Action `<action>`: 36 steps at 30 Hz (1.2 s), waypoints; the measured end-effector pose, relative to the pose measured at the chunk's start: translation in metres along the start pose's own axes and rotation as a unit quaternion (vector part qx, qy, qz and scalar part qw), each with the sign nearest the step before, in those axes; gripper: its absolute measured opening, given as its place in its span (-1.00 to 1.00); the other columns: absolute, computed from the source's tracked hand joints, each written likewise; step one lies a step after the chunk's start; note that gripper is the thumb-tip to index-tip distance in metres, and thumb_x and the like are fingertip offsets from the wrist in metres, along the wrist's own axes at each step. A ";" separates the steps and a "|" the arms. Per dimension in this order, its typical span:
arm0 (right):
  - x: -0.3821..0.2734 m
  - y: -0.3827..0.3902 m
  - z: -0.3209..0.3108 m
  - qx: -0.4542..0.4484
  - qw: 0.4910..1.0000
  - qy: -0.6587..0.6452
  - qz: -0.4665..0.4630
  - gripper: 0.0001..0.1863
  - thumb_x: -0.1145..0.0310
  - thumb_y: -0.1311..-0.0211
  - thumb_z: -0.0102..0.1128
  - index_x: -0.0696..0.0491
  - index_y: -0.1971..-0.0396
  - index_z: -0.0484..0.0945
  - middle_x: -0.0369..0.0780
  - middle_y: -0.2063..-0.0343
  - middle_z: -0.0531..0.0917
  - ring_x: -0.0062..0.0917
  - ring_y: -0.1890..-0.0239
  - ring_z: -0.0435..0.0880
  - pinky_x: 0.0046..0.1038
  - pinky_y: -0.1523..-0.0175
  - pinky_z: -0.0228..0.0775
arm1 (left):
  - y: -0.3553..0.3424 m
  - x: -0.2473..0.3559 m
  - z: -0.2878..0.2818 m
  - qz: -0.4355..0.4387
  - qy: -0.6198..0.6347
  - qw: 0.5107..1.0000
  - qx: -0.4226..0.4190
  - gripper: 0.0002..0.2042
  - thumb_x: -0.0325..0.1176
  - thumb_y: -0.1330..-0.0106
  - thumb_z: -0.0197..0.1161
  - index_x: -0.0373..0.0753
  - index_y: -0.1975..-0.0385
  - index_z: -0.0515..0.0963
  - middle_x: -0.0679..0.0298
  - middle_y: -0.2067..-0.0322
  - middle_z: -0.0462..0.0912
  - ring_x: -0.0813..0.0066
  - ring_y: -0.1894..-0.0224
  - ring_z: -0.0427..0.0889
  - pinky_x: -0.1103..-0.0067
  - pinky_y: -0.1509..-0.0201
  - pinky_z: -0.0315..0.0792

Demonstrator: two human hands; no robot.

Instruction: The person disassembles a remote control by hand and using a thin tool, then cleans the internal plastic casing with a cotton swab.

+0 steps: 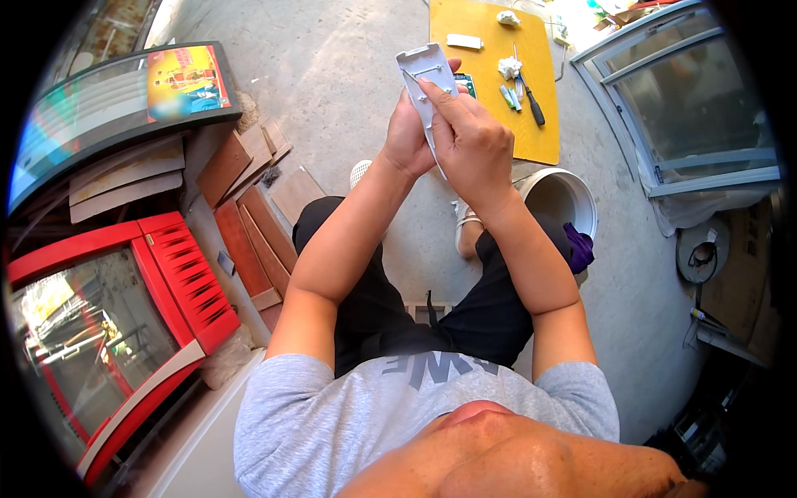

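Observation:
A long, light grey plastic housing half, like the casing of a remote control, is tilted up in front of me with its hollow inner side showing. My left hand is closed around it from the left and below, fingertips coming out past its far right edge. My right hand is closed on its near right side, index finger pressed into the hollow. Part of a green circuit board shows behind my right knuckles; whether it is held or lying there I cannot tell.
A yellow board ahead bears a white plastic piece, crumpled tissue, batteries and a screwdriver. A white bucket stands by my right knee. Wood planks and a red-framed cabinet are left, a window frame right.

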State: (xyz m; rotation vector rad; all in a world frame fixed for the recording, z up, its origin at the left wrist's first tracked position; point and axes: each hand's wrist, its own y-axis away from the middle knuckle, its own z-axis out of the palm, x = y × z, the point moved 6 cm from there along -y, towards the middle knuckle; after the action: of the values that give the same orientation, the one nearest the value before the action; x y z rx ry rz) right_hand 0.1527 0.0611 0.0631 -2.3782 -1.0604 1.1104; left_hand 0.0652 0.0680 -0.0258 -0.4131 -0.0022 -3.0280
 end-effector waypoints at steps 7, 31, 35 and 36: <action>-0.004 -0.005 -0.024 -0.004 1.000 -0.005 0.018 -0.65 0.45 -0.21 0.26 -0.14 0.01 0.74 -0.28 0.49 0.62 -0.37 0.44 0.68 -0.34 0.40 0.49 | -0.002 0.004 0.002 -0.006 0.035 0.999 -0.002 -0.61 -0.17 -0.60 -0.13 -0.25 -0.26 0.37 0.11 0.19 0.69 0.31 0.14 0.71 0.40 0.04 0.66; -0.007 0.003 -0.024 -0.014 0.999 0.024 -0.027 -0.69 0.51 -0.08 0.29 -0.05 0.15 0.78 -0.28 0.39 0.62 -0.39 0.35 0.67 -0.36 0.29 0.52 | -0.009 0.004 -0.008 -0.020 0.036 0.999 0.006 -0.59 -0.17 -0.59 -0.17 -0.23 -0.26 0.39 0.15 0.20 0.67 0.28 0.22 0.73 0.38 0.12 0.70; -0.008 0.004 -0.020 -0.012 1.000 0.005 -0.017 -0.65 0.56 -0.10 0.30 -0.06 0.11 0.79 -0.25 0.49 0.54 -0.41 0.42 0.62 -0.37 0.31 0.48 | -0.009 0.004 -0.009 -0.020 0.045 0.999 0.007 -0.59 -0.16 -0.60 -0.17 -0.22 -0.28 0.37 0.17 0.22 0.66 0.27 0.23 0.72 0.37 0.13 0.70; -0.008 0.005 -0.018 -0.012 1.000 0.009 -0.018 -0.65 0.57 -0.10 0.30 -0.06 0.10 0.79 -0.25 0.49 0.54 -0.41 0.42 0.62 -0.37 0.31 0.48 | -0.008 0.004 -0.008 -0.021 0.052 0.998 0.005 -0.59 -0.16 -0.60 -0.18 -0.21 -0.28 0.36 0.17 0.22 0.65 0.27 0.23 0.72 0.37 0.13 0.70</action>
State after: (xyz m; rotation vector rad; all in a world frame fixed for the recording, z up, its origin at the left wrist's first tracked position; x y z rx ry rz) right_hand 0.1651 0.0525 0.0764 -2.3745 -1.1113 1.0675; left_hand 0.0584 0.0755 -0.0326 -0.2563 -0.0206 -3.0861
